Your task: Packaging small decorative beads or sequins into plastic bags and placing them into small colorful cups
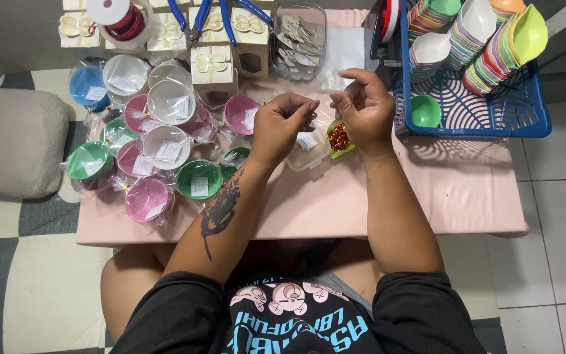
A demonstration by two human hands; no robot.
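The top edge cuts off the blue-handled pliers [199, 14] and the ribbon spool [120, 16] left of them. What the left hand [282, 128] pinches is too small to tell. The right hand [363, 108] partly hides a small green dish [339, 139].

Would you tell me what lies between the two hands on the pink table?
In the head view, a small green dish of red and gold bits lies between the left hand and right hand.

Wrapped bowls [145, 147] lie left on the table [466, 196], the basket [532, 111] right, boxes [214, 65] behind.
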